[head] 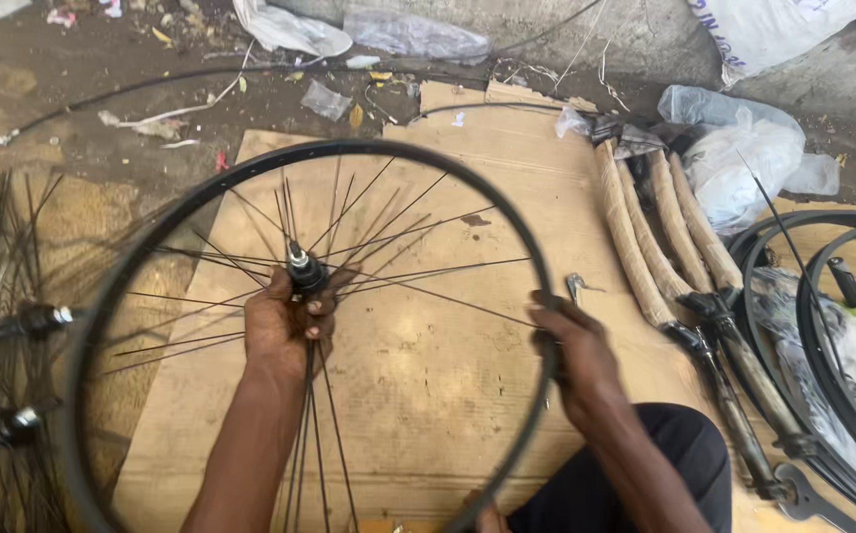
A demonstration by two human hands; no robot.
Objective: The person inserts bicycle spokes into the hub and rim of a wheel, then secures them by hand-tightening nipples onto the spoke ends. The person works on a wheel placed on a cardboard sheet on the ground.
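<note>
A person's left hand (280,331) closes its fingers around the dark metal hub (304,271) at the centre of a black metal bicycle wheel rim (201,192), thin steel spokes (418,276) fanning out loosely. The right hand (576,350) grips the rim's right edge, fingers wrapped round it. The wheel is held above a flattened brown cardboard sheet (428,395) on the ground, with paper-wrapped frame tubes (645,247) lying to the right

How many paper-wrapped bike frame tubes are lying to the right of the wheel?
4 paper-wrapped tubes, side by side on the cardboard right of the rim. More may be hidden under the plastic bags beyond.
</note>
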